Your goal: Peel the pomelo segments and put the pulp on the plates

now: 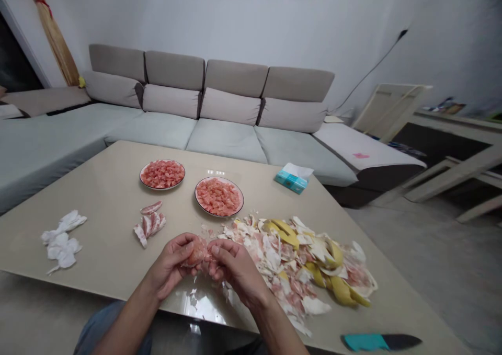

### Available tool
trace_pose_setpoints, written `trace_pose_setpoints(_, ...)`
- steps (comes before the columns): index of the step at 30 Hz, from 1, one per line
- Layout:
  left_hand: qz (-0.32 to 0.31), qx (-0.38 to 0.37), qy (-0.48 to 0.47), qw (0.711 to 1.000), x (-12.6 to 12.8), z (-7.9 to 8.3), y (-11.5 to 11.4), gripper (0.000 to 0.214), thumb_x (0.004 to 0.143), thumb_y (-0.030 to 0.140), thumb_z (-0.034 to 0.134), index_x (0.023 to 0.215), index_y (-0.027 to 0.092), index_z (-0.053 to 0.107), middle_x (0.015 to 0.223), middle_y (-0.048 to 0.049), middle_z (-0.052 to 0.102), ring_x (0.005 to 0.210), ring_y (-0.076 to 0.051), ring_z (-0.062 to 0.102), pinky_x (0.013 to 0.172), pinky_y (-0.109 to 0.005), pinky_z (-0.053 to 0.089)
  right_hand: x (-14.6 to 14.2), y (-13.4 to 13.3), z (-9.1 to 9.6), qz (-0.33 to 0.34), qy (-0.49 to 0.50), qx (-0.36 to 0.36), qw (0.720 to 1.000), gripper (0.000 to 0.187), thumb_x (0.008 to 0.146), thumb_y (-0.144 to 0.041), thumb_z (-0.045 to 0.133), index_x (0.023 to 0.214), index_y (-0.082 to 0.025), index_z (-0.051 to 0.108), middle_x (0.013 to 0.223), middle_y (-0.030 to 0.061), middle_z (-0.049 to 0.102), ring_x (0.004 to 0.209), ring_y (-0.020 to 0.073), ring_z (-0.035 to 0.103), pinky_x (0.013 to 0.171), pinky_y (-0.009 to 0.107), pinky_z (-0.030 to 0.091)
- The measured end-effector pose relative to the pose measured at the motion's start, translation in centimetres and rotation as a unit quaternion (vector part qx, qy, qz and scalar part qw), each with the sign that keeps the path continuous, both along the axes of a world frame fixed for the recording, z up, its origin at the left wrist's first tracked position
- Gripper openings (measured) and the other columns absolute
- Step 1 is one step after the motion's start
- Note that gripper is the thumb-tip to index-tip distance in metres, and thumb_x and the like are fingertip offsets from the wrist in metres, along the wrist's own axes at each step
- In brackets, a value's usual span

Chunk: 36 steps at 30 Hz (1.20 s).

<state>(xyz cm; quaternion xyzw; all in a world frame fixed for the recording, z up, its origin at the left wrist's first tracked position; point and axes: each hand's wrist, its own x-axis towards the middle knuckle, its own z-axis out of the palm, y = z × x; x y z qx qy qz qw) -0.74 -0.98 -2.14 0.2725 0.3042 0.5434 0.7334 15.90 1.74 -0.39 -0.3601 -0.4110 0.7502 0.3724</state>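
Note:
A pinkish pomelo segment [195, 254] is held between my two hands over the table's near side. My left hand [172, 261] grips the segment's body with thumb and fingers. At its right edge, my right hand [233, 263] pinches at the segment, perhaps on its thin skin; the fingertips partly hide what they hold. To the left lie several unpeeled pomelo segments [149, 225]. Beyond my hands stand two plates of pomelo flesh pieces, a nearer plate [209, 214] and a farther plate [151, 187]. A heap of white and yellow pomelo peel [290, 250] spreads right beside my right hand.
A knife [380, 341] with a teal handle lies at the near right edge. Crumpled tissues [65, 240] are at the left, and a blue tissue box [294, 178] stands at the back right. A grey sofa [223, 135] lines the table's far side.

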Motion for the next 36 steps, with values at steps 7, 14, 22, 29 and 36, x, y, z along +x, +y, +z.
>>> trace_pose_setpoints(7,-0.002,0.012,-0.021,1.000,0.2,-0.2,0.0,0.026,0.072,0.033,0.078,0.082,0.013,0.065,0.058,0.0018,0.053,0.052,-0.009,0.051,0.048,-0.018,0.042,-0.2,-0.1,0.0,0.005,0.012,-0.015,1.000,0.030,0.068,-0.038,0.079,0.078,-0.014,0.065,0.057,-0.0011,0.065,0.042,0.0074,0.054,0.042,0.016,0.041)
trace_pose_setpoints(14,0.011,-0.006,-0.060,0.998,0.3,-0.3,-0.2,0.029,0.068,0.031,0.081,0.084,0.015,0.063,0.073,-0.0019,0.060,0.053,-0.008,0.052,0.047,-0.019,0.043,-0.3,0.0,0.0,-0.013,0.042,-0.028,0.999,0.023,0.068,-0.032,0.077,0.075,-0.014,0.064,0.054,-0.0023,0.062,0.038,0.0054,0.048,0.039,0.015,0.037)
trace_pose_setpoints(22,0.057,-0.021,-0.082,0.995,-0.3,-0.3,-0.1,0.031,0.069,0.028,0.080,0.092,0.019,0.060,0.077,-0.0004,0.061,0.061,-0.011,0.059,0.049,-0.018,0.047,0.9,0.2,0.5,-0.044,0.115,-0.041,0.992,0.020,0.070,-0.028,0.078,0.080,-0.015,0.066,0.069,-0.0010,0.065,0.049,0.0047,0.052,0.045,0.013,0.043)
trace_pose_setpoints(29,0.082,-0.040,-0.077,0.993,-0.7,-1.0,0.7,0.030,0.073,0.025,0.078,0.096,0.017,0.061,0.079,-0.0017,0.064,0.063,-0.012,0.061,0.050,-0.020,0.052,1.4,5.3,0.1,-0.078,-0.131,0.118,0.981,0.027,0.080,-0.035,0.064,0.097,-0.014,0.066,0.087,0.0055,0.069,0.070,0.0137,0.065,0.069,0.027,0.055)
trace_pose_setpoints(36,0.142,-0.046,-0.071,0.986,-1.5,-2.4,2.7,0.032,0.071,0.027,0.080,0.096,0.017,0.063,0.078,0.0002,0.063,0.064,-0.012,0.063,0.050,-0.020,0.055,1.8,18.9,0.0,-0.127,-0.335,0.218,0.908,0.029,0.094,-0.030,0.058,0.120,-0.017,0.057,0.121,0.0089,0.059,0.100,0.0221,0.062,0.084,0.042,0.054)
